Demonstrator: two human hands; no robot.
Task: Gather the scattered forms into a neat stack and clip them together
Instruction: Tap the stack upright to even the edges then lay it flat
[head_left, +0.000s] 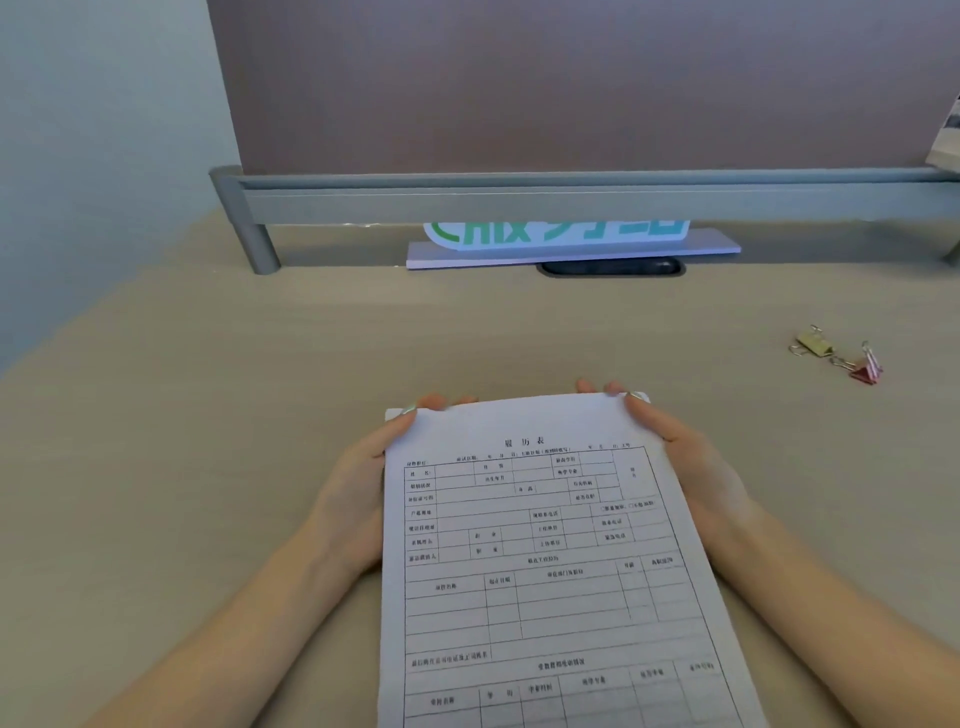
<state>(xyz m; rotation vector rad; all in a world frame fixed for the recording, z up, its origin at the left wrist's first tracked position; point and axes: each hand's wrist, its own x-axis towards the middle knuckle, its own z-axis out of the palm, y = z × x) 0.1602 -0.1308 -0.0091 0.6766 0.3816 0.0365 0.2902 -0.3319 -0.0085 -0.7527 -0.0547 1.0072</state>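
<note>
Both hands hold the stack of forms (545, 561) above the counter (208, 415), low and centre. The left hand (358, 499) has its grip clamped on the left edge, the right hand (696, 483) on the right edge, fingers curled over the top corners. Two binder clips, gold (813, 344) and pink (868, 366), lie touching at two o'clock, well apart from the forms.

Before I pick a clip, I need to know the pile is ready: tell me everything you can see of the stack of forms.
The stack of forms is white paper printed with black tables and small text, top sheet face up. It looks squared, though a sliver of a lower sheet shows at the top corners. The left hand and right hand grip its two sides near the top edge. It sits over the desk, slightly turned. No clip is on it.
</note>
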